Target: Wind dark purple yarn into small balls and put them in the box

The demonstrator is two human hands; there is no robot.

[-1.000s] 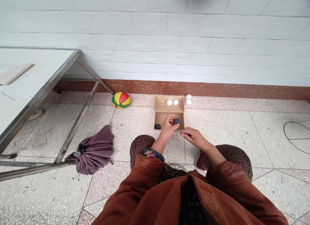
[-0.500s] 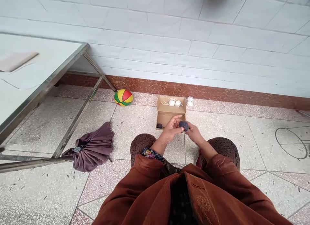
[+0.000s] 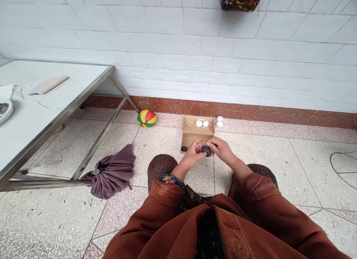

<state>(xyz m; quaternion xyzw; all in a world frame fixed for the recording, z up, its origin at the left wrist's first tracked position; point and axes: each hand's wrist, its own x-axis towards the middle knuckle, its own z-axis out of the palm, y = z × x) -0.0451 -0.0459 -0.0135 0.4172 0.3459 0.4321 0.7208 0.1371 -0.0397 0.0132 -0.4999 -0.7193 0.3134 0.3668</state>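
The dark yarn ball [image 3: 206, 150] is held between both hands above the near edge of the cardboard box [image 3: 196, 134], which stands open on the floor at 12 o'clock from the person's knees. The left hand [image 3: 192, 154] is closed around the ball from its 9 o'clock side; the right hand [image 3: 221, 149] pinches it from 3 o'clock, fingers curled. No loose strand can be made out at this distance, so whether winding is in hand cannot be told. Work done, as judged: one smaller dark ball [image 3: 184, 149] already lies in the box's near compartment at 9 o'clock of the held ball, and two white balls [image 3: 202, 123] with a loose thread lie in the far part. Two more white balls [image 3: 219, 121] sit outside, just beside the box at its 2 o'clock corner. The held ball is not yet set down.
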